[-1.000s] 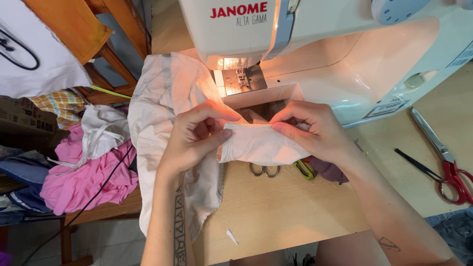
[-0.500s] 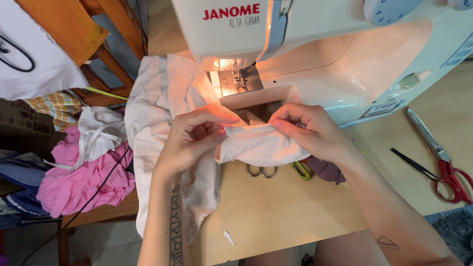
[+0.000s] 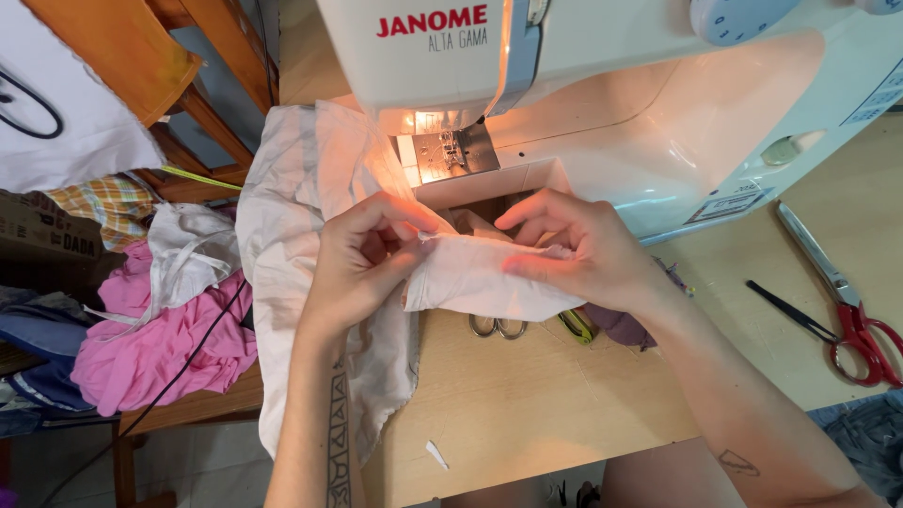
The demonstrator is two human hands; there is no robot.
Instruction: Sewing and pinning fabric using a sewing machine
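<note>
My left hand (image 3: 362, 263) and my right hand (image 3: 578, 249) both pinch a folded edge of white cloth (image 3: 292, 202) just in front of a white sewing machine (image 3: 611, 103). The cloth's fold stretches between the two hands, a little short of the lit needle plate (image 3: 450, 152). The rest of the cloth drapes off the wooden table (image 3: 527, 414) to the left. Small snips (image 3: 499, 327) peek out from under the cloth near my right hand.
Red-handled scissors (image 3: 842, 310) lie on the table at the right. A pile of pink, white and checked fabric (image 3: 155, 320) sits on a lower surface at the left, beside a wooden chair (image 3: 141, 56). A scrap of purple cloth (image 3: 625, 327) lies under my right wrist.
Both hands have kept their grip on the cloth's fold and shifted it slightly; the view moved a little closer to the machine.
</note>
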